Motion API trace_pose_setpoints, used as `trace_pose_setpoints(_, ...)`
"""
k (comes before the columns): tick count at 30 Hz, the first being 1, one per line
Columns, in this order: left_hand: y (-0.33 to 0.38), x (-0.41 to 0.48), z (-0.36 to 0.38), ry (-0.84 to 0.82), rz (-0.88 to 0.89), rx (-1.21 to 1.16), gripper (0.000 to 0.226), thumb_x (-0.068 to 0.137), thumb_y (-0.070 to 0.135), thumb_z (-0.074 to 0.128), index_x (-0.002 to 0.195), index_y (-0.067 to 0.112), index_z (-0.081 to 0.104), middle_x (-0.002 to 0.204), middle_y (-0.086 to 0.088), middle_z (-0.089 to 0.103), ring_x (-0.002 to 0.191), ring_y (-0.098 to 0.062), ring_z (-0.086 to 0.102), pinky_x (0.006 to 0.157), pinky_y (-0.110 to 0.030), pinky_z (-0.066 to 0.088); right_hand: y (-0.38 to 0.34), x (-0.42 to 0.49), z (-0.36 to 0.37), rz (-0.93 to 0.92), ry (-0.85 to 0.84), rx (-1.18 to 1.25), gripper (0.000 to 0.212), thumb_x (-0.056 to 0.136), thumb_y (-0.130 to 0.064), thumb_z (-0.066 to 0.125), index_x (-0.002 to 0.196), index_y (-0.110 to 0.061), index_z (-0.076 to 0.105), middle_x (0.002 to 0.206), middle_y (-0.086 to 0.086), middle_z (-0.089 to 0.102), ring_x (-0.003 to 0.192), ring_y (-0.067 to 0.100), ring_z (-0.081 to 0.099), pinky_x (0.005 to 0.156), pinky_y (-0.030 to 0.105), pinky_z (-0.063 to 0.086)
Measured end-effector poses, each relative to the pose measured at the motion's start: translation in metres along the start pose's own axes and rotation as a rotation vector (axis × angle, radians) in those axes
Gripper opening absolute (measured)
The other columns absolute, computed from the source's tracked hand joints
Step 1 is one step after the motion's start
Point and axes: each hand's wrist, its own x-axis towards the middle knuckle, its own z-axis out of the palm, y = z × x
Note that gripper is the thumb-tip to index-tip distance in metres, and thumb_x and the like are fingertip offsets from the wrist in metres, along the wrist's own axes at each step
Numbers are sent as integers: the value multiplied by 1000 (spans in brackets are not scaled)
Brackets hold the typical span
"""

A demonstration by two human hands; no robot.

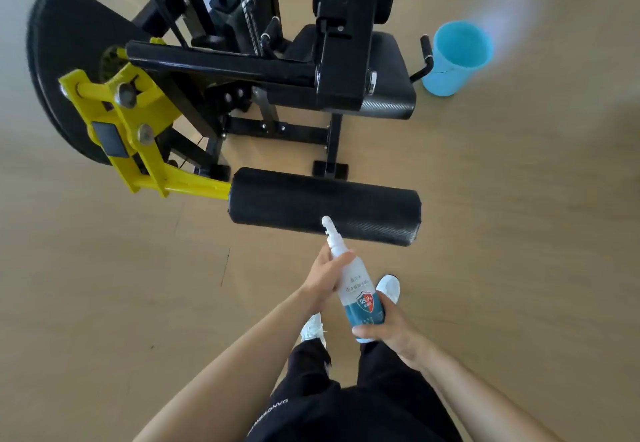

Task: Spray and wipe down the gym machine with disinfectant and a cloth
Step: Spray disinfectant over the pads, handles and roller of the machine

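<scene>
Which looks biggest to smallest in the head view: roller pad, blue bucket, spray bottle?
1. Roller pad, clearly the largest.
2. Blue bucket and spray bottle: alike in apparent size. The bottle, held by the left hand and right hand, is much nearer the camera, so no ranking.

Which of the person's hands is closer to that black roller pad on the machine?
Left. The left hand grips the spray bottle near its nozzle, just short of the black roller pad. The right hand holds the bottle's base, farther back toward the body.
</scene>
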Motion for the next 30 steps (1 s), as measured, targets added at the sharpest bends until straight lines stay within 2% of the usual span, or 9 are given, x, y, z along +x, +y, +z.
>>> trace_pose_setpoints(3, -14, -4, 3, -133, -38, 26, 42, 94, 34, 75, 125, 17, 54, 110, -8, 71, 100, -24, 74, 94, -50, 61, 8, -1, -3, 31, -55, 51, 85, 66, -32, 94, 137, -22, 49, 126, 1, 69, 120, 18, 66, 100, 36, 55)
trace_pose_setpoints(7, -11, -3, -3, -118, 7, 139, 42, 92, 29, 78, 124, 15, 55, 113, -12, 73, 102, -29, 75, 94, -56, 59, -8, 1, -8, 80, -41, 167, 86, 65, -52, 86, 136, -23, 47, 125, 1, 69, 110, 18, 70, 96, 37, 52)
trace_pose_setpoints(10, -4, -3, -5, -153, 28, 306, 53, 87, 35, 82, 126, 18, 50, 116, -11, 70, 102, -26, 75, 90, -47, 62, -40, 17, -15, 41, 111, 223, 79, 71, -59, 77, 136, -28, 46, 122, -2, 66, 105, 19, 67, 99, 40, 48)
trace_pose_setpoints(13, 0, -5, 3, -210, 81, 434, 61, 84, 34, 85, 128, 18, 46, 115, -5, 70, 98, -14, 75, 80, -31, 63, -72, 37, -14, -35, 173, 185, 55, 86, -46, 77, 131, -26, 53, 119, 1, 68, 104, 22, 71, 98, 42, 55)
trace_pose_setpoints(17, -1, -5, 12, -237, 198, 506, 71, 77, 31, 89, 134, 25, 46, 114, 6, 71, 101, -6, 73, 90, -34, 62, -92, 54, -1, -57, 352, 142, 31, 90, -33, 77, 115, -21, 63, 105, 5, 73, 97, 23, 74, 89, 41, 60)
trace_pose_setpoints(21, 1, -6, -6, -233, 237, 514, 48, 86, 27, 79, 131, 29, 63, 111, 11, 74, 98, -8, 73, 85, -27, 61, -86, 56, -2, -58, 405, 185, 34, 77, -39, 77, 102, -18, 67, 96, 6, 78, 91, 28, 76, 89, 50, 61)
trace_pose_setpoints(25, 11, 2, -35, 283, 362, 569, 19, 89, 21, 65, 103, 27, 76, 101, 9, 75, 98, -19, 71, 91, -35, 58, -84, 54, -12, -43, 498, 207, 16, 86, -25, 69, 93, -14, 61, 83, 8, 79, 75, 26, 73, 76, 43, 59)
trace_pose_setpoints(28, 28, 16, -62, 483, 493, 771, 44, 93, 15, 64, 137, 17, 62, 139, -3, 62, 130, -25, 56, 109, -39, 45, -84, 49, -25, -20, 557, 244, 8, 86, -14, 66, 92, -13, 59, 80, 14, 78, 69, 29, 70, 70, 41, 59)
trace_pose_setpoints(30, 43, 29, -78, 503, 533, 964, 70, 94, 17, 64, 159, 16, 37, 168, -6, 30, 153, -28, 27, 121, -43, 31, -85, 44, -33, -4, 556, 263, 16, 85, -11, 66, 98, -16, 59, 78, 16, 77, 65, 29, 68, 68, 41, 59)
